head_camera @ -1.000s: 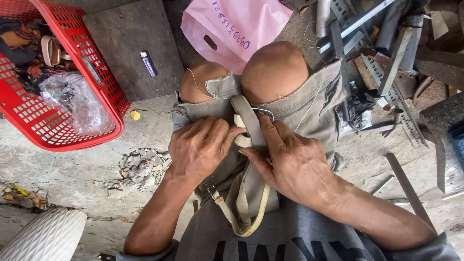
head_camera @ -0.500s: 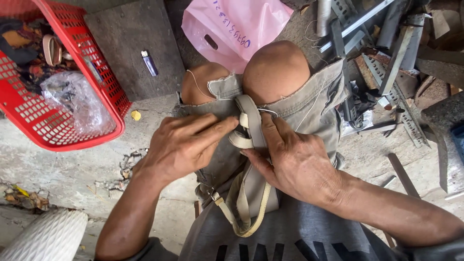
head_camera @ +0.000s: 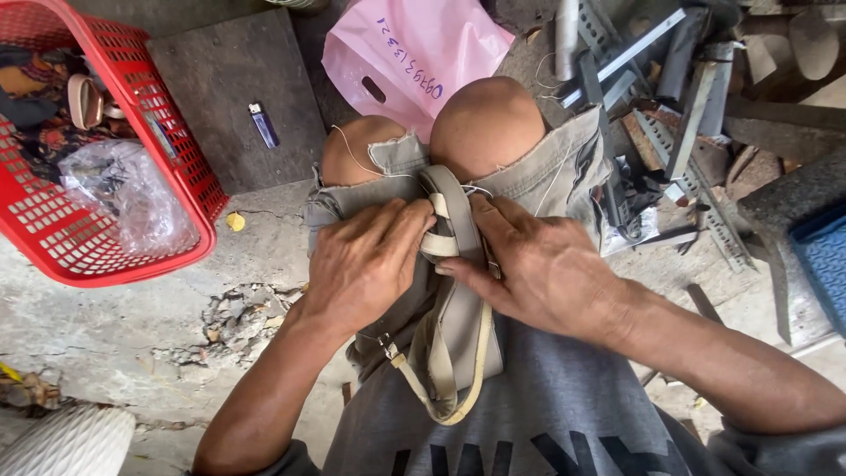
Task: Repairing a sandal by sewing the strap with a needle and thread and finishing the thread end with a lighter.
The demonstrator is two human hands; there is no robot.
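On the person's lap, between two bent knees, lies a beige sandal point(head_camera: 458, 308) with its straps point(head_camera: 445, 242) up. The left hand point(head_camera: 366, 264) lies over the left side of the sandal, its fingers bent and pressing a strap near the top. The right hand point(head_camera: 542, 269) lies on the other side, its fingers pinching the same crossing straps. Both hands grip the sandal; neither is loose. It looks like the person is fixing or fitting the straps right now. The next move would need a firm pull or push with the fingertips while the knees keep the sandal from sliding.

Around them sits a red basket point(head_camera: 189, 176) on the left, with a clear plastic bag point(head_camera: 123, 194) inside. A pink bag point(head_camera: 414, 53) lies past the knees, and a small blue lighter point(head_camera: 263, 124) rests on a dark slab. Metal bars point(head_camera: 670, 106) are piled on the right, near the right elbow, and could get bumped.
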